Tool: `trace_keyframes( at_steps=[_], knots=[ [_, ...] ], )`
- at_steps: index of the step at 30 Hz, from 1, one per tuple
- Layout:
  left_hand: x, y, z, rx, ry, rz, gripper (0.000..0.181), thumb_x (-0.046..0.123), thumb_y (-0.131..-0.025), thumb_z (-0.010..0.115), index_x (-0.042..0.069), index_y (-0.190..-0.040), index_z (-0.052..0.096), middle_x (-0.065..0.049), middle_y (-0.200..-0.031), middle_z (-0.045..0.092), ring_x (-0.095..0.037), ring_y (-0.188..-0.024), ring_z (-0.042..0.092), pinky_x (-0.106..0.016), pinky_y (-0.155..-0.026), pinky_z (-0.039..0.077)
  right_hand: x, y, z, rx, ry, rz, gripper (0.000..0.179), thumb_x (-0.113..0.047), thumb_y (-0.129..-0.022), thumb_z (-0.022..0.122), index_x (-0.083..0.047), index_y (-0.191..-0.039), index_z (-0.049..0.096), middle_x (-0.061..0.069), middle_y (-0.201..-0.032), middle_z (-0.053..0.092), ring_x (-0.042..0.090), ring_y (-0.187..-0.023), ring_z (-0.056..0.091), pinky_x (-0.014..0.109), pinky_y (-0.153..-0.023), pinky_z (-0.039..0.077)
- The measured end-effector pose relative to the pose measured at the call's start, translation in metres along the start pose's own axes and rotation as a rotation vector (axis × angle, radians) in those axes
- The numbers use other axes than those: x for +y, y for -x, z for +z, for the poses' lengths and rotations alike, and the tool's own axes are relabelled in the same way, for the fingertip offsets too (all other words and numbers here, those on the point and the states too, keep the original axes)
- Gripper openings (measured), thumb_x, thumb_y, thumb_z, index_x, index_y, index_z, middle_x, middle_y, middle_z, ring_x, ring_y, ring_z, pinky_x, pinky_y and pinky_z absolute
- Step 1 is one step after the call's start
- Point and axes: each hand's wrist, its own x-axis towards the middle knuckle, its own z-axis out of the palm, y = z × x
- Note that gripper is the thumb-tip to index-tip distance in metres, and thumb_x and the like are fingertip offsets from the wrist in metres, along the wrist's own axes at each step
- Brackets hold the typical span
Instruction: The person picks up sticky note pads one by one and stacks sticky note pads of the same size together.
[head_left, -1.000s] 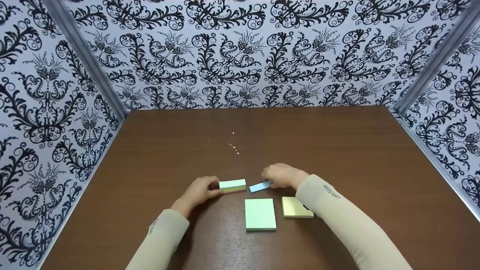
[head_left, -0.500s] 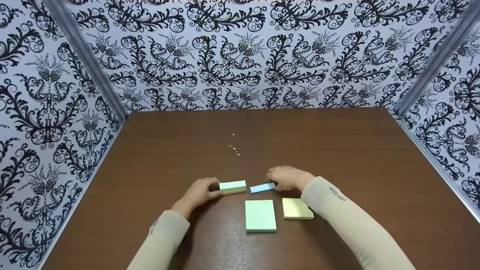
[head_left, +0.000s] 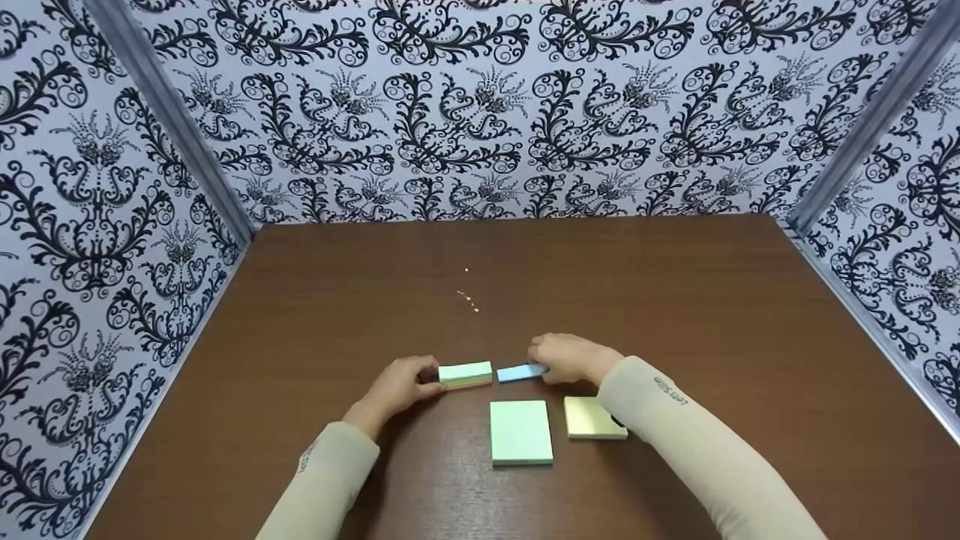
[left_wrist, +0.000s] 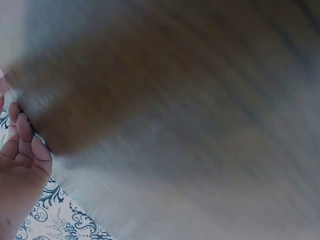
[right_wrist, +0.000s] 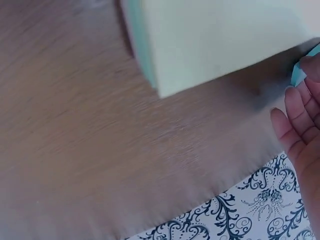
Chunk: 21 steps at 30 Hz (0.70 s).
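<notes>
In the head view my left hand [head_left: 396, 388] pinches the left end of a narrow stack of sticky notes [head_left: 465, 373], pale green on top with yellow, green and orange layers below. Just right of it lies a slim blue pad of sticky notes [head_left: 517, 373], its right end between the thumb and fingers of my right hand [head_left: 571, 358]. A small gap separates the two. In the right wrist view, the blue pad [right_wrist: 299, 75] shows at the fingertips of my right hand [right_wrist: 306, 122]. The left wrist view catches my left hand [left_wrist: 25, 155] at its edge.
Nearer me sit a square green sticky-note pad [head_left: 520, 432] and, to its right, a yellow pad [head_left: 589, 418] partly covered by my right sleeve [head_left: 675, 420]. Patterned walls [head_left: 480, 112] border the brown table [head_left: 360, 292] at the back and sides.
My right hand has shifted slightly, first right and then back left. The blue pad has turned more level, with its left end close to the multicoloured stack. My left hand stays put.
</notes>
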Motion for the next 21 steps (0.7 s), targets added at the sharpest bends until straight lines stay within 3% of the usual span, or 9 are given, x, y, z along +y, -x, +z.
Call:
trace_keyframes(
  at_steps=[4, 10, 16, 21],
  knots=[
    [0.0, 0.0, 0.0, -0.002, -0.002, -0.002, 0.015, 0.02, -0.079, 0.071, 0.012, -0.082, 0.059, -0.002, -0.079, 0.06, -0.016, -0.074, 0.055, -0.034, -0.066, 0.044, 0.001, -0.001, -0.007, 0.064, -0.054, -0.012, 0.015, -0.004, -0.08, 0.062, -0.002, -0.095, 0.063, 0.009, -0.091, 0.061, 0.021, -0.081, 0.056, 0.034, -0.071, 0.046],
    [-0.001, 0.0, 0.0, 0.004, -0.007, -0.007, 0.015, 0.021, -0.078, 0.071, 0.012, -0.081, 0.059, -0.001, -0.078, 0.059, -0.015, -0.073, 0.054, -0.032, -0.065, 0.044, 0.0, -0.007, -0.018, 0.158, -0.025, -0.025, 0.012, -0.005, -0.077, 0.063, -0.002, -0.088, 0.063, 0.006, -0.082, 0.057, 0.018, -0.071, 0.049, 0.033, -0.067, 0.045],
    [0.0, 0.0, -0.001, -0.001, 0.002, -0.006, 0.016, 0.021, -0.078, 0.071, 0.011, -0.081, 0.059, -0.001, -0.078, 0.058, -0.015, -0.073, 0.053, -0.034, -0.066, 0.043, 0.001, -0.006, -0.025, 0.165, 0.002, -0.029, 0.014, -0.004, -0.077, 0.064, -0.001, -0.091, 0.063, 0.007, -0.084, 0.058, 0.019, -0.075, 0.053, 0.034, -0.069, 0.047],
    [0.002, 0.001, -0.002, -0.008, 0.015, -0.023, 0.014, 0.02, -0.079, 0.071, 0.013, -0.081, 0.06, -0.002, -0.079, 0.06, -0.016, -0.075, 0.055, -0.034, -0.066, 0.044, 0.0, -0.009, -0.028, 0.184, -0.036, -0.036, 0.014, -0.004, -0.079, 0.062, -0.001, -0.092, 0.063, 0.008, -0.086, 0.058, 0.019, -0.076, 0.053, 0.034, -0.069, 0.046]
  ],
)
